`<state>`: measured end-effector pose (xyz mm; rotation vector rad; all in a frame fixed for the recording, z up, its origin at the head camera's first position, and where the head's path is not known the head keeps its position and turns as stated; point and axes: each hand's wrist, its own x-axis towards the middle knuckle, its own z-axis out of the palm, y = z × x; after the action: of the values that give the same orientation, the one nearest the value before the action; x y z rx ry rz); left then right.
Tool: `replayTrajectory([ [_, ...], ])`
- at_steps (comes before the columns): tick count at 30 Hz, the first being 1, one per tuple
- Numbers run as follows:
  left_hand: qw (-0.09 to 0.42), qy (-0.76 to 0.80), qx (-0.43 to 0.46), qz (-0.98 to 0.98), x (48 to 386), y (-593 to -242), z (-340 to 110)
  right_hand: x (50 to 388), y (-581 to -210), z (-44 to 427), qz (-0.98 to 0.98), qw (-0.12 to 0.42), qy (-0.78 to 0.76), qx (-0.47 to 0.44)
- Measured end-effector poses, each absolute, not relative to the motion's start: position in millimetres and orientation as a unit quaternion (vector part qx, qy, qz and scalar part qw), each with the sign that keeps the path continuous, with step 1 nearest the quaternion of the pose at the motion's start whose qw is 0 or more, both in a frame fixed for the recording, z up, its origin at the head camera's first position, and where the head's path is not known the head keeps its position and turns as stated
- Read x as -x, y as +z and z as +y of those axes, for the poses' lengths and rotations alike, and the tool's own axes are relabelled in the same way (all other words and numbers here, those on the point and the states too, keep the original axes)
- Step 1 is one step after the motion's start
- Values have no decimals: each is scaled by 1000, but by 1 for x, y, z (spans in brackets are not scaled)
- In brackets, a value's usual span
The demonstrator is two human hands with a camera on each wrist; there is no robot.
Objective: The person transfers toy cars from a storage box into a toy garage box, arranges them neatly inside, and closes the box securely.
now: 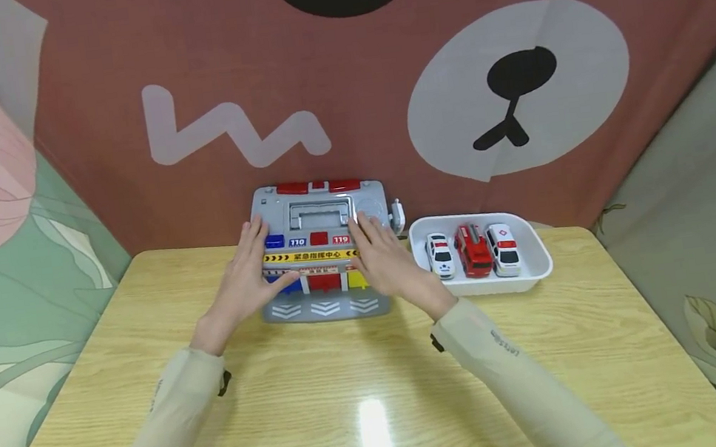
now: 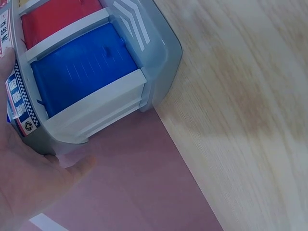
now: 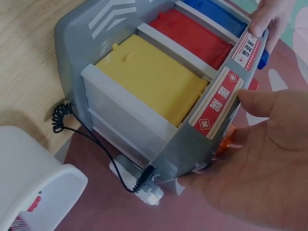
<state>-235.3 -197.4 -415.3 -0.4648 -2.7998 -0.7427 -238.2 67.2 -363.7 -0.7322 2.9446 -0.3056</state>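
A grey toy garage (image 1: 318, 257) stands at the table's back edge, with a carry handle (image 1: 320, 215) on its roof. Blue (image 2: 84, 67), red (image 3: 190, 38) and yellow (image 3: 151, 77) doors line its front. At its left side, my left hand (image 1: 237, 287) holds the roof edge, thumb on the front and fingers on top. My right hand (image 1: 393, 262) holds the right part of that edge in the same way, its thumb against the red-and-white label (image 3: 216, 103). A small grey handset (image 1: 398, 215) hangs on the garage's right side by a black coiled cord (image 3: 96, 142).
Right of the garage, a white tray (image 1: 533, 281) holds a white police car (image 1: 440, 256), a red fire truck (image 1: 473, 250) and a white ambulance (image 1: 504, 250). A printed cloth (image 1: 368, 88) hangs behind the wooden table (image 1: 325, 391).
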Motion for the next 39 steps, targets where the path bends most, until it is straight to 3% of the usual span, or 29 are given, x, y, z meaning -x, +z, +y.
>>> replayTrajectory([
  [23, 107, -253, 161, -948, 236, -414, -195, 235, -366, 69, 963, 31, -122, 237],
  [39, 126, -237, 163, -950, 236, -415, -196, 236, -376, 81, 942, -38, -188, 275],
])
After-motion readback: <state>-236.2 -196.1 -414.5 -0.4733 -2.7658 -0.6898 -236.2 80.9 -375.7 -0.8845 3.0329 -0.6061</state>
